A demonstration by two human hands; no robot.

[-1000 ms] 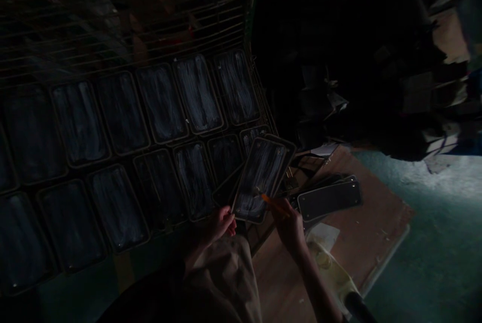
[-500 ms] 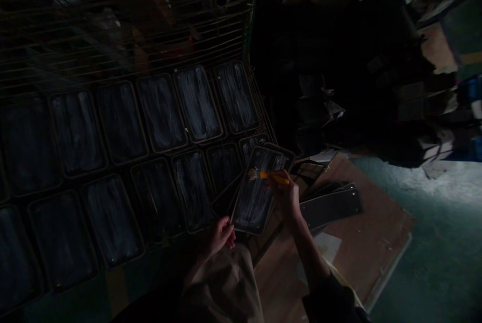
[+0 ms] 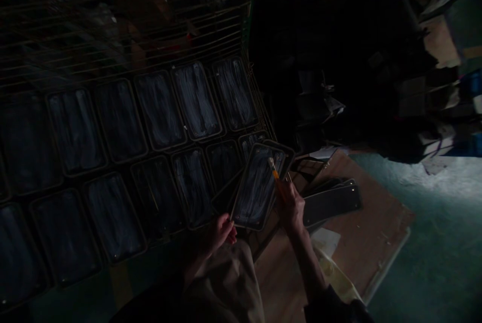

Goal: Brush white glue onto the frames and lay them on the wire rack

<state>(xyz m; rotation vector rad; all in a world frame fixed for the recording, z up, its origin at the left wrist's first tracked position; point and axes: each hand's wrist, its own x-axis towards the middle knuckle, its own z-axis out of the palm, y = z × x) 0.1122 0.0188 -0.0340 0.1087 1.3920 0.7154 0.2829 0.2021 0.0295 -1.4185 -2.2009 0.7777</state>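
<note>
Head view: a white-streaked panel (image 3: 254, 190) lies slantwise over another, its near-left corner pinched by the left hand's (image 3: 220, 231) fingers. Over its far end are the bristles of an orange brush (image 3: 275, 174), the right hand's (image 3: 291, 206) fingers closed around its handle. Left of the panel, streaked plates (image 3: 198, 102) form two rows; right of it, dark plates (image 3: 333, 205) overlap on a brown worktop (image 3: 371, 227).

Workshop or small factory floor, by looks. Tells: rows of streaked dark panels (image 3: 198, 102) beside wire grid (image 3: 226, 33), paintbrush (image 3: 275, 173), wooden board (image 3: 372, 227), green floor (image 3: 444, 207) with yellow stripe (image 3: 121, 283), heaped clutter (image 3: 439, 44) (very dim, details lost).
</note>
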